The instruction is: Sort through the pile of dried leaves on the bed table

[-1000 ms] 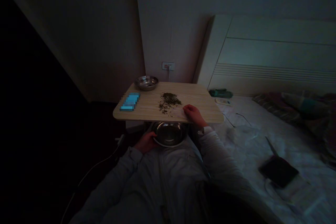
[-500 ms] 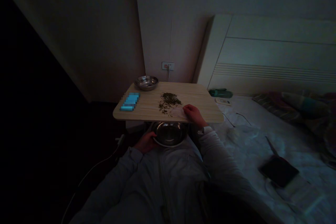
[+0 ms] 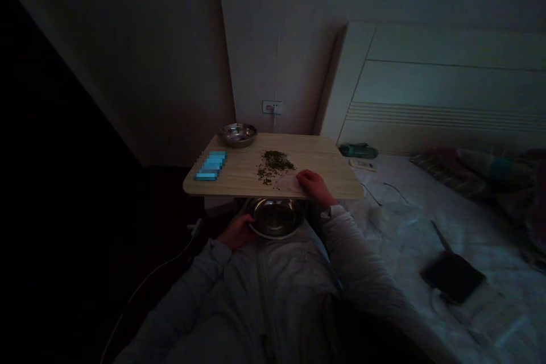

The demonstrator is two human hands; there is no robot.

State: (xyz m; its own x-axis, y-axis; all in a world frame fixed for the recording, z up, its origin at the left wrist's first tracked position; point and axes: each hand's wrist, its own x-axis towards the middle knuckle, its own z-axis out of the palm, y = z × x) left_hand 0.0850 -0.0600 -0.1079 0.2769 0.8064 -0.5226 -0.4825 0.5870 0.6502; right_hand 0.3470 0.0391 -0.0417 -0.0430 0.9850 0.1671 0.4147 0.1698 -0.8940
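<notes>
My left hand grips the left rim of a steel bowl, which sits at my lap, partly under the near edge of the small table. Over the table's near right part, my right hand is closed on a thin, whitish, see-through sheet; its exact kind is hard to make out in the dim light. Just beyond that sheet lies a loose pile of small green beans, with stray ones scattered toward the near edge.
A second steel bowl stands at the table's back left, behind a lit phone. On the bed to the right are a green bottle, a remote and a dark flat device. A white cable hangs at left.
My right hand and the sheet have shifted very slightly left. The left hand, the bowl and the bean pile look the same.
</notes>
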